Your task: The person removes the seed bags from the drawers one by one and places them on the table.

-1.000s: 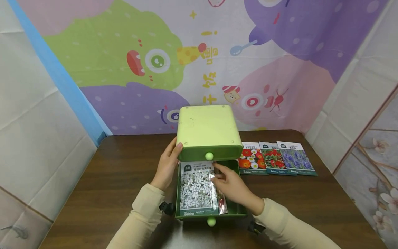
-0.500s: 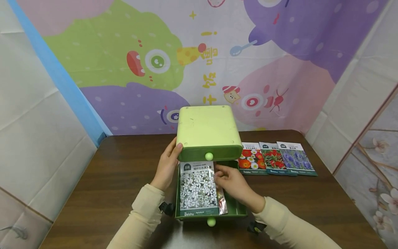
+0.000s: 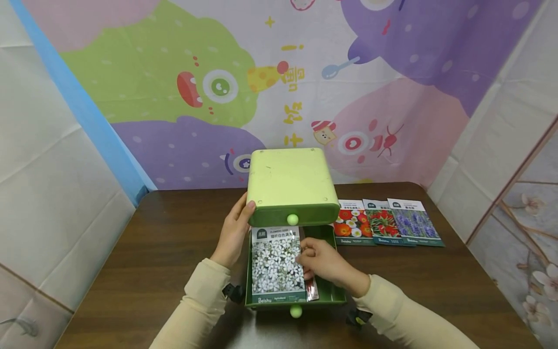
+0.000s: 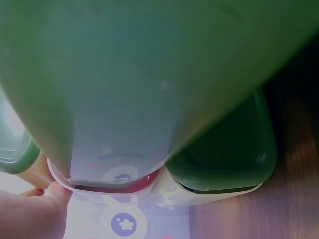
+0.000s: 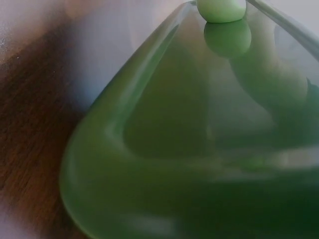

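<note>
A pale green drawer box [image 3: 292, 177] stands at the table's back with its dark green lower drawer [image 3: 327, 303] pulled out. Inside lies a seed packet with white flowers [image 3: 279, 266], with a shiny, mostly covered packet [image 3: 312, 290] at its right. My left hand [image 3: 233, 230] holds the box's left side, its thumb at the front corner; in the left wrist view this hand [image 4: 35, 211] shows only in part, against the box's edge. My right hand [image 3: 329, 264], fingers curled, is at the right edge of the white-flower packet; its fingertips are partly hidden.
Three more seed packets lie overlapping right of the box: orange and white flowers [image 3: 354, 224], red flowers [image 3: 383, 225] and purple flowers [image 3: 414, 224]. The brown table [image 3: 165, 252] meets a cartoon-printed cloth [image 3: 174, 58] behind. The closed upper drawer has a round knob [image 3: 292, 219].
The white-flower packet has shifted slightly right over the shiny packet. My right hand has moved a little down along its right edge, while my left hand has stayed on the box.
</note>
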The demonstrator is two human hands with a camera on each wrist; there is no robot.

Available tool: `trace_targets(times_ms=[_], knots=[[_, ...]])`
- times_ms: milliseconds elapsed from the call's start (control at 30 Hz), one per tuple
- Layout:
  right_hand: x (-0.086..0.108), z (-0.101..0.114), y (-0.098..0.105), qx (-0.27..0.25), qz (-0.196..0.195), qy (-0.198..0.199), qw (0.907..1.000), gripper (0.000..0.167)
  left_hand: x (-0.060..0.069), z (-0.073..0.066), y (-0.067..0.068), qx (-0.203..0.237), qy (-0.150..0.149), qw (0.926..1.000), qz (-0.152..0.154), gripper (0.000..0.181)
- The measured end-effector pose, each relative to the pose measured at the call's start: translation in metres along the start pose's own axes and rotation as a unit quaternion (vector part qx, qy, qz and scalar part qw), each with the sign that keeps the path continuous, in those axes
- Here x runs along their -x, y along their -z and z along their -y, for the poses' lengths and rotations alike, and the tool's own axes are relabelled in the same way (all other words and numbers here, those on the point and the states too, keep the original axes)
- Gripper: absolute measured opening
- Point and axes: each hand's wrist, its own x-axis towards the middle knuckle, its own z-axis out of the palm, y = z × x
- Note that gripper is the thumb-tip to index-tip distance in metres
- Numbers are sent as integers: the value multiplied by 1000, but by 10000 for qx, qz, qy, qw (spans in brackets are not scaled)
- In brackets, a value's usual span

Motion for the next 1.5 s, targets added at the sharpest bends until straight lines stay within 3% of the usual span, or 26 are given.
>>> trace_targets(times_ms=[400, 633, 833, 1067, 1500], knots=[[-1, 0, 1, 37, -253, 83, 9996, 18, 0, 0, 0, 119, -33, 9999, 59, 59], [-3, 2, 5, -217, -355, -194, 9989, 37, 0, 1, 0, 189, -105, 9997, 66, 60], [0, 5, 10, -686, -325, -416, 9962, 22, 0, 2, 0, 159, -116, 9998, 94, 59], [9, 8, 15, -1059, -214, -495, 9929, 16, 0, 0, 0, 106, -32, 9999, 48, 60], [34, 10, 31, -955, 113, -709, 9928, 14, 0, 1, 0, 79, -64, 9999, 37, 60]])
